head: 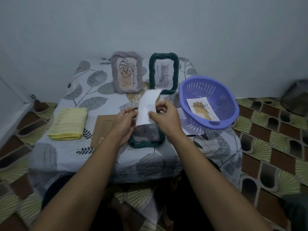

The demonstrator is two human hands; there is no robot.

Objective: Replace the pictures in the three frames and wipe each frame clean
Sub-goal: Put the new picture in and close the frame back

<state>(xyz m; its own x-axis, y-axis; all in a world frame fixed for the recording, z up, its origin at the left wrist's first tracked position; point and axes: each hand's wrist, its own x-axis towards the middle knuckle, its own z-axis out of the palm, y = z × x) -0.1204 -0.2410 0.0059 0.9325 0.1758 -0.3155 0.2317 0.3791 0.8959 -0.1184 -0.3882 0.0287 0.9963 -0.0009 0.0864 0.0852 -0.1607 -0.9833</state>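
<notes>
A: Hands?
B: Pinching the white sheet (148, 106) at its right edge with the right hand (164, 118), thumb on top, fingers curled behind. Gripping the sheet's left edge with the left hand (124, 121), fingers curled. Cannot tell whether also touching the frame underneath.
A: Where on the table?
B: Held tilted over the dark green frame (146, 140), itself flat near the middle of the table's (50, 157) front edge. Dips at the near end to the frame opening, rises at the far end toward the back edge.
A: Axis?
B: Runs front to back lengthwise, leaning slightly right at the top. Shows the blank side up; cannot see any print.
A: Handling?
B: Looks like thin paper: light, floppy, quick to crease. Best held by both long edges near the lower end, as now. No squeezing mid-sheet. Probably rigid frame, ribbed rim, fine to steady there.
A: Around it?
B: Just left of the frame: brown backing board (103, 129). Further toward the left edge: folded yellow cloth (68, 124). Toward the right edge: purple basket (221, 90) holding a printed picture (202, 110). Along the back edge: grey frame (127, 74) and second green frame (164, 75), upright, side by side, both filled.
</notes>
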